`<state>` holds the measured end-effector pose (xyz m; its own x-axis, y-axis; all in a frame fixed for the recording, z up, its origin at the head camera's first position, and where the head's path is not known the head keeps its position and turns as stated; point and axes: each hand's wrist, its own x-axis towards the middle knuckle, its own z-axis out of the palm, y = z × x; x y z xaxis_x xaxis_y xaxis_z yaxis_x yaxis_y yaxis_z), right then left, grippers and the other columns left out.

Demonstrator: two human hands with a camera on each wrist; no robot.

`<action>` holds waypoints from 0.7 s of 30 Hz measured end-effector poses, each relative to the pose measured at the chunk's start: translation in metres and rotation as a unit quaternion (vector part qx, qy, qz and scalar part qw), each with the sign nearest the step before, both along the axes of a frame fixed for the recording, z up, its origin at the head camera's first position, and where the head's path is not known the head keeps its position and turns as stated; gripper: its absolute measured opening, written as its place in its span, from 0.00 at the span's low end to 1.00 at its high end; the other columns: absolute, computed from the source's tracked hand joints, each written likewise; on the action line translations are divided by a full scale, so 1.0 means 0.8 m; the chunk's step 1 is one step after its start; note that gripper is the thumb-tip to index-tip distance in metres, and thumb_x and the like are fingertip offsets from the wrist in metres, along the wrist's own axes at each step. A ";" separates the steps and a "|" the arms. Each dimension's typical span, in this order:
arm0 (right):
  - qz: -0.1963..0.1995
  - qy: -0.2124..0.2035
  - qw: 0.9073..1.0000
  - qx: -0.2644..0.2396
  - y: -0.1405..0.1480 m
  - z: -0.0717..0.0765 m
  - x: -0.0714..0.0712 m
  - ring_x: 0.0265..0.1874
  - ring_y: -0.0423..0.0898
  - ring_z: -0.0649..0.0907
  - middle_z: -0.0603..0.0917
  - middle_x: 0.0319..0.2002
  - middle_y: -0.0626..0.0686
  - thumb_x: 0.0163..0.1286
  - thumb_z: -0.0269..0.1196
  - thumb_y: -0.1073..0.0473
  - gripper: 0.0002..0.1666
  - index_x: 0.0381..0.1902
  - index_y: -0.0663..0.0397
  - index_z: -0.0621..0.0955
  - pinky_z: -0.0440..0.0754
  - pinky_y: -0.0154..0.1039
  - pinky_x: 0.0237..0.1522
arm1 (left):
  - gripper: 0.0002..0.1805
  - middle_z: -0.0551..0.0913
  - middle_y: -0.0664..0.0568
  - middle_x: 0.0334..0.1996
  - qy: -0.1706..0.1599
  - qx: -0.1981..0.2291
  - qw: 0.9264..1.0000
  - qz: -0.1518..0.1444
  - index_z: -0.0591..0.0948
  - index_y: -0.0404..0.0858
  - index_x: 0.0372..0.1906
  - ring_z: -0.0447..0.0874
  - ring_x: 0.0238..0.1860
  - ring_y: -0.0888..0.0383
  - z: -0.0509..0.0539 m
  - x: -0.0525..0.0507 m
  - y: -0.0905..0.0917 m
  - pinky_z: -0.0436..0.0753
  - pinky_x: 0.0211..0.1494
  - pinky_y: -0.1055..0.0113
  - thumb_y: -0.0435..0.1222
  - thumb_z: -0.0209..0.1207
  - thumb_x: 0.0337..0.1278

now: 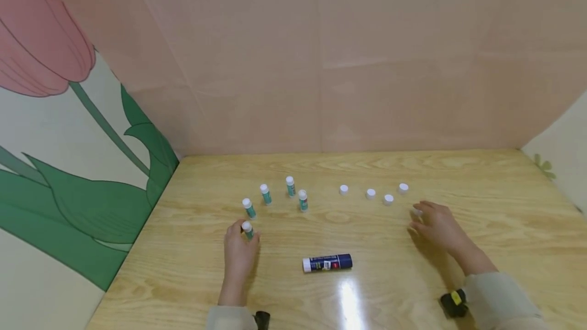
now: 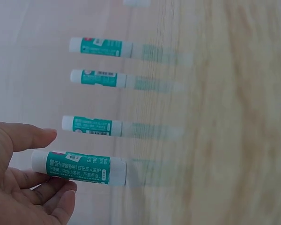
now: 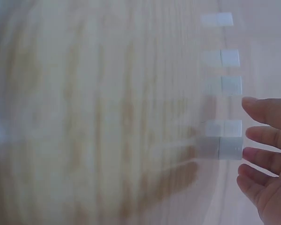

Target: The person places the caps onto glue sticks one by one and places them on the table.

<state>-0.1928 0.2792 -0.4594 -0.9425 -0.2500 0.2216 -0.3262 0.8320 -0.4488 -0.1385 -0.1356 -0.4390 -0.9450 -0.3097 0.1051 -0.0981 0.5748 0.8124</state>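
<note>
My left hand (image 1: pixel 239 253) is around an upright small glue stick (image 2: pixel 84 168) with a teal label and white top. In the left wrist view the thumb stands apart from the stick, while the other fingers lie close beside it; whether they touch cannot be told. Several similar glue sticks (image 1: pixel 266 195) stand upright beyond this hand. My right hand (image 1: pixel 435 225) has its fingers spread and loosely bent beside a white cap (image 3: pixel 231 148), partly hidden by the hand in the head view. Several more white caps (image 1: pixel 388 199) sit left of and beyond it.
A larger dark blue glue stick (image 1: pixel 327 263) with a white end lies on its side between the hands. The wooden table (image 1: pixel 367 233) meets a pinkish backdrop (image 1: pixel 321 65) at its far edge. A flower-printed panel (image 1: pixel 91 192) borders the left side.
</note>
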 end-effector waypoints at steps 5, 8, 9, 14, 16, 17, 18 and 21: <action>0.002 0.002 1.000 -0.002 -0.001 -0.001 0.001 0.41 0.70 0.68 0.69 0.42 0.76 0.48 0.64 0.66 0.26 0.43 0.79 0.71 0.61 0.60 0.43 | 0.19 0.70 0.39 0.43 -0.010 0.004 1.000 -0.002 0.69 0.26 0.47 0.68 0.47 0.44 0.001 0.002 0.000 0.70 0.46 0.53 0.29 0.58 0.48; 0.000 0.014 1.000 -0.003 -0.002 -0.001 0.001 0.39 0.68 0.70 0.71 0.39 0.74 0.48 0.64 0.67 0.24 0.42 0.78 0.72 0.63 0.59 0.41 | 0.18 0.71 0.40 0.42 -0.008 0.002 1.000 -0.002 0.70 0.26 0.46 0.69 0.45 0.45 0.001 0.001 0.001 0.71 0.45 0.54 0.28 0.57 0.49; 0.000 0.019 1.000 -0.003 -0.002 -0.001 0.001 0.37 0.68 0.71 0.71 0.38 0.74 0.47 0.64 0.67 0.23 0.41 0.78 0.72 0.64 0.58 0.40 | 0.17 0.71 0.40 0.41 -0.007 0.000 1.000 -0.003 0.70 0.26 0.45 0.70 0.44 0.45 0.001 0.001 0.000 0.71 0.45 0.55 0.28 0.56 0.49; -0.001 0.019 1.000 0.000 -0.002 0.000 0.002 0.35 0.66 0.72 0.72 0.36 0.72 0.49 0.61 0.69 0.18 0.38 0.77 0.74 0.68 0.57 0.37 | 0.15 0.71 0.41 0.39 -0.010 0.006 1.000 -0.002 0.70 0.26 0.44 0.70 0.42 0.47 0.003 0.002 0.000 0.72 0.42 0.56 0.27 0.55 0.49; -0.001 0.017 1.000 0.004 -0.001 0.000 0.003 0.34 0.65 0.73 0.72 0.35 0.70 0.50 0.61 0.70 0.16 0.36 0.77 0.74 0.70 0.56 0.36 | 0.15 0.71 0.41 0.38 -0.012 0.009 1.000 -0.003 0.71 0.26 0.44 0.70 0.41 0.47 0.003 0.002 0.000 0.72 0.42 0.57 0.26 0.55 0.49; -0.001 0.018 1.000 0.005 -0.001 0.000 0.003 0.34 0.64 0.73 0.72 0.35 0.70 0.50 0.61 0.70 0.15 0.36 0.76 0.75 0.71 0.56 0.35 | 0.15 0.71 0.41 0.38 -0.011 0.008 1.000 -0.003 0.71 0.26 0.44 0.70 0.41 0.47 0.003 0.002 0.000 0.72 0.41 0.57 0.26 0.55 0.49; -0.002 0.016 1.000 0.006 -0.001 0.001 0.004 0.33 0.64 0.73 0.72 0.34 0.70 0.50 0.61 0.70 0.14 0.35 0.76 0.75 0.71 0.55 0.34 | 0.14 0.71 0.41 0.38 -0.010 0.008 1.000 -0.003 0.71 0.26 0.43 0.70 0.40 0.48 0.003 0.002 0.000 0.72 0.41 0.57 0.26 0.55 0.48; -0.007 0.008 1.000 0.004 0.000 0.000 0.005 0.33 0.63 0.74 0.72 0.34 0.68 0.50 0.61 0.71 0.12 0.34 0.75 0.75 0.72 0.54 0.34 | 0.14 0.72 0.42 0.37 -0.005 0.000 1.000 -0.006 0.71 0.26 0.42 0.71 0.39 0.48 0.002 0.002 0.000 0.72 0.40 0.57 0.26 0.56 0.48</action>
<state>-0.1892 0.2790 -0.4595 -0.9422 -0.2389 0.2349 -0.3219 0.8401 -0.4366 -0.1370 -0.1354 -0.4376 -0.9495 -0.2988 0.0961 -0.0994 0.5767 0.8109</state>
